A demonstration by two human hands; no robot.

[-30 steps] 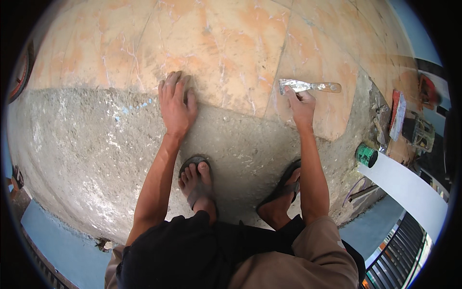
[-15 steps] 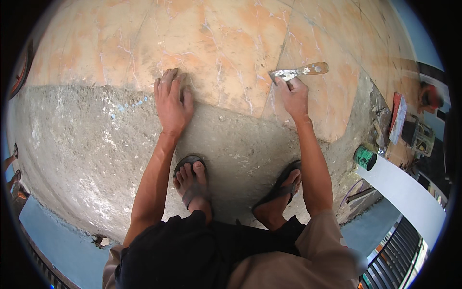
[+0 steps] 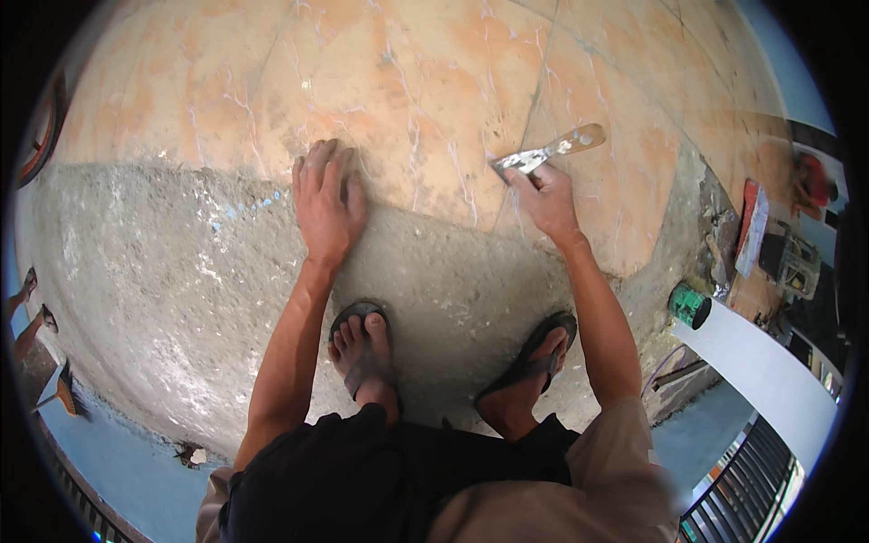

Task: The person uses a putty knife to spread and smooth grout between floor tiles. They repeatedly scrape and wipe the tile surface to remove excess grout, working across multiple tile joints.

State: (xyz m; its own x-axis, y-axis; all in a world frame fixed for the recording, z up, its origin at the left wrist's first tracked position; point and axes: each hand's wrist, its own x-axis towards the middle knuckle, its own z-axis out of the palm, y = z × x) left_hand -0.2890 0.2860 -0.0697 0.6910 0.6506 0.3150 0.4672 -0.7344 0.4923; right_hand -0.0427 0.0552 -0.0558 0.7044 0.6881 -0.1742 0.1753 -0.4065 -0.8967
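Grip of right hand (image 3: pixel 548 199) pinches the putty knife (image 3: pixel 546 152) — blade up-left.

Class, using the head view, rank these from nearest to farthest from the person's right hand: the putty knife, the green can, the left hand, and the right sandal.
From the right hand:
1. Putty knife, held in that hand, pointing up-right.
2. Green can, lower right, beside the white post.
3. Right sandal, below, on grey mortar.
4. Left hand, flat on the tile edge.
The can and sandal are nearly equal; the order of those two is uncertain.

My floor is orange tiles (image 3: pixel 425 81) beyond a rough grey screed (image 3: pixel 154 290). My sandals (image 3: pixel 362 353) stand on the screed; right of them, by the tile edge, sits a green can (image 3: pixel 690 305).
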